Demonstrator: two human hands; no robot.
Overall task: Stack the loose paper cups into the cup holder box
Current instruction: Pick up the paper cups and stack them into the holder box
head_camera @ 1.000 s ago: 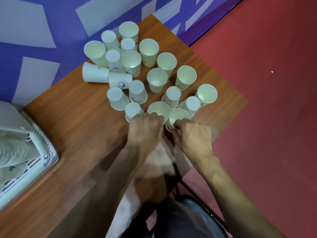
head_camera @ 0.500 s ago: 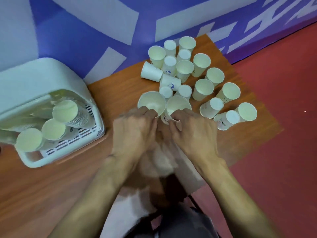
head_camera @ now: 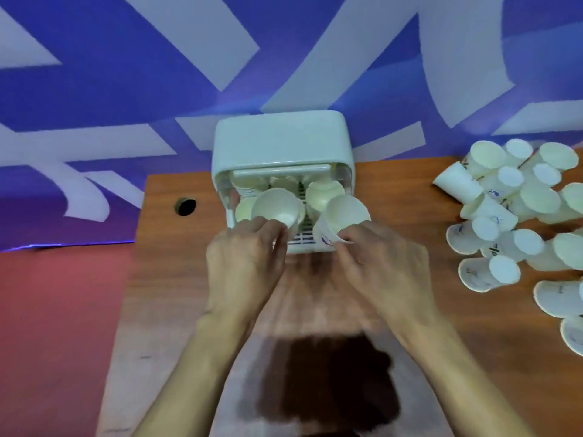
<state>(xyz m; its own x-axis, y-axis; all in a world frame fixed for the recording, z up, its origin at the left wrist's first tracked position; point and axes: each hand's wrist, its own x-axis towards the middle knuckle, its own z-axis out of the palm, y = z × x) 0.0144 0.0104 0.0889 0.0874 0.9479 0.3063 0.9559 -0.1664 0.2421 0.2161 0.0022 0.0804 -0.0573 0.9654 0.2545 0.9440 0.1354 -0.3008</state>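
While in hands [head_camera: 246, 260] [head_camera: 385, 266], cups [head_camera: 276, 209] [head_camera: 345, 216] at box [head_camera: 280, 137].

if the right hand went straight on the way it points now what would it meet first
Probably the stacked cups at the right of the cup holder box: the right hand points its held cup toward them. Depth is unclear, so the box's front edge could come first.
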